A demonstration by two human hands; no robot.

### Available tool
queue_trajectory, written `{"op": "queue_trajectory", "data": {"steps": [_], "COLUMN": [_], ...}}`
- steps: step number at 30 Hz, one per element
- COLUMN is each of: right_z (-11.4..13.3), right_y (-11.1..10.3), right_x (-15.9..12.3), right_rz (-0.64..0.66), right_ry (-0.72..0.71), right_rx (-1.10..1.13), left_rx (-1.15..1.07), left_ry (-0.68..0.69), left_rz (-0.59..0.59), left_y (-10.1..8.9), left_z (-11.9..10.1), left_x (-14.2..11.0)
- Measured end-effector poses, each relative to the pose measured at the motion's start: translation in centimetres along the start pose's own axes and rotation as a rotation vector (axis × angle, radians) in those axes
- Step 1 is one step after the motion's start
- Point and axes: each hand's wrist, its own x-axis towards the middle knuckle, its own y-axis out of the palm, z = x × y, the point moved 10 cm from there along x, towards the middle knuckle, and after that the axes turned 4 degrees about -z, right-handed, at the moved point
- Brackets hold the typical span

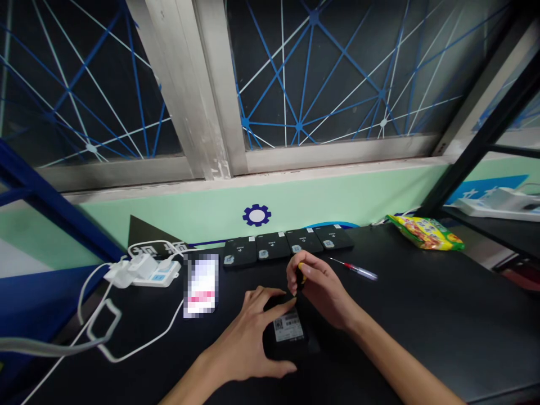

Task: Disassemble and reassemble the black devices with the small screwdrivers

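- Right hand (318, 286) here, fingers curled snugly round a small black-and-yellow tool (301, 277); a twist in that grip could send its lower end skidding.
- Left hand (252, 333), spread wide, thumb and fingers spanning the labelled black box (289, 329) right in front of the person; its index fingertip sits just beside the tool's lower end, so a slip could jab it.
- That box lies flat on the dark tabletop (426, 320); if the left hand slackens, a sideways push could spin it.
- Between one and two o'clock from the box, a loose screwdriver (355, 270): a stray right knuckle might set it rolling.
- Twelve o'clock, four black boxes (270, 247); an overreach could knock their row crooked.
- Nine o'clock, a white cable (158, 340), waiting to snag the left forearm.
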Motion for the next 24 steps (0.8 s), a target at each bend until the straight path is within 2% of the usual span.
{"op": "queue_trajectory", "data": {"steps": [19,24], "right_z": [-0.16,-0.12], "right_y": [0.15,0.13], "right_x": [0.03,-0.02], "right_rz": [0.033,0.015], "right_ry": [-0.001,0.009], "right_rx": [0.063,0.010], "left_rx": [-0.005,0.000], "left_ry": [0.011,0.013], "left_rz": [-0.006,-0.006], "left_y": [-0.25,-0.20], "left_z": [-0.30,-0.17], "left_x": [0.06,0.00]}}
